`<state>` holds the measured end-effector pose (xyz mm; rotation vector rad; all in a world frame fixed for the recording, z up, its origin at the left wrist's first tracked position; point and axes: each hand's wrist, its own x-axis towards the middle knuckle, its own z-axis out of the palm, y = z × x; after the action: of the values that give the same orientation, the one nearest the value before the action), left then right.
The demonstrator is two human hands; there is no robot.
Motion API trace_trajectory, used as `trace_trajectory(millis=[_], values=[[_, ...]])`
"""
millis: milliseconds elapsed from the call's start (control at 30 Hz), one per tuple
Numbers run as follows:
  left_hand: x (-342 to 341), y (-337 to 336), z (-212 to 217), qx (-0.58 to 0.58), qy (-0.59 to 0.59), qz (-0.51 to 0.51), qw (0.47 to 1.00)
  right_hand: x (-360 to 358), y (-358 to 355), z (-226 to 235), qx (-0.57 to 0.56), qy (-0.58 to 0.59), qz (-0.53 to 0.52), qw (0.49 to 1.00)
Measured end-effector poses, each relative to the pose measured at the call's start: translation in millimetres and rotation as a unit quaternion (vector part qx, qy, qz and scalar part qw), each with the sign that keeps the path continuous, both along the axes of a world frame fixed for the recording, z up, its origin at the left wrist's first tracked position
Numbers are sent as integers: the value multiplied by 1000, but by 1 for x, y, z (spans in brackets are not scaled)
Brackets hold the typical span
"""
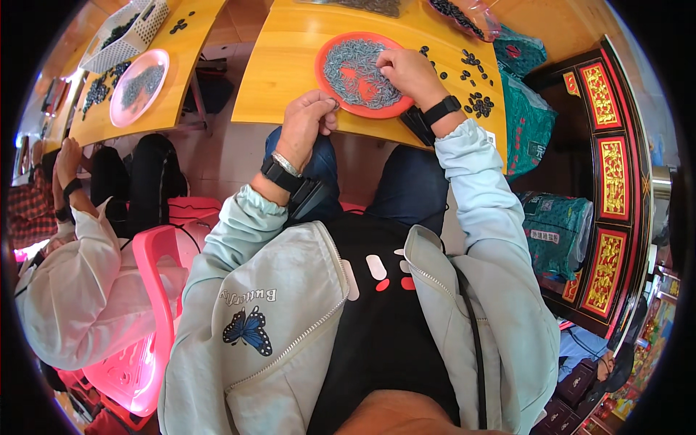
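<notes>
A round red plate lies near the front edge of the yellow table, spread with many small grey screw-like pieces. My right hand reaches over the plate's right side, its thumb and forefinger pinched together at the pieces. Whatever sits between those fingertips is too small to make out. Just off the plate's lower left rim, my left hand is closed, thumb against the curled forefinger. A tiny dark spot shows at its fingertips, but its kind cannot be told.
Small black oval parts lie in groups right of the plate. A pink bowl of black parts stands at the far right, above green bags. At left, a co-worker sits by another table with a pink plate and white basket.
</notes>
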<state>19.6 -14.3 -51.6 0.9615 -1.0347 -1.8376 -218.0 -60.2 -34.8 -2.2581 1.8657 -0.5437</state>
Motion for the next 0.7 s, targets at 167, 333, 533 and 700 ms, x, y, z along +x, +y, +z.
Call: trace_trajectory(millis=[167, 333, 533, 700], values=[[1, 0, -2, -13, 19, 9, 1000, 4, 10, 10, -10, 1, 3, 1000], [0, -2, -3, -6, 35, 24, 999, 14, 12, 18, 11, -30, 127, 991], [2, -3, -6, -10, 17, 0, 1000, 27, 8, 5, 38, 23, 161, 986], [2, -3, -5, -1, 19, -8, 1000, 29, 3, -4, 38, 43, 140, 988]])
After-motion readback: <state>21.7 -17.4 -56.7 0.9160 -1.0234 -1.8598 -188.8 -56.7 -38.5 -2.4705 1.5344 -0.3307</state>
